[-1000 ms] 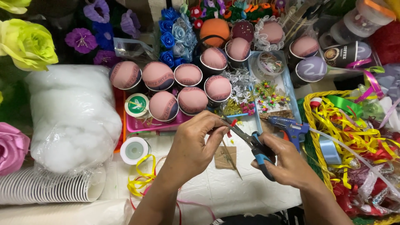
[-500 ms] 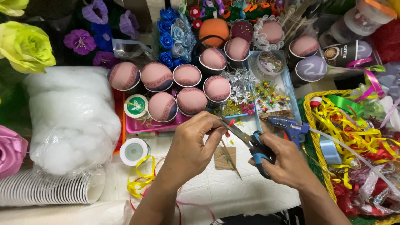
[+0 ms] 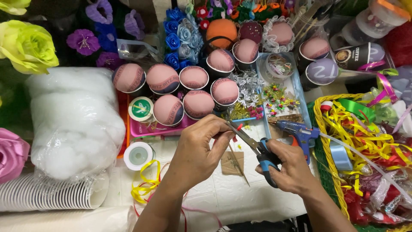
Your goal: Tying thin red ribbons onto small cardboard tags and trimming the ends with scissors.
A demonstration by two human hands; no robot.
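A small red piece [image 3: 238,127] is pinched in the closed fingertips of the left hand [image 3: 201,150] just beside the scissors [image 3: 253,148], gripped by the right hand [image 3: 289,167], whose blades run up-left toward it.

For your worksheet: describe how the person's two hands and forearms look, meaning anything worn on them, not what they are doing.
Both the left hand and the right hand are bare: no gloves, rings, watch or bracelet show. Both forearms are uncovered too, with no sleeves in view.
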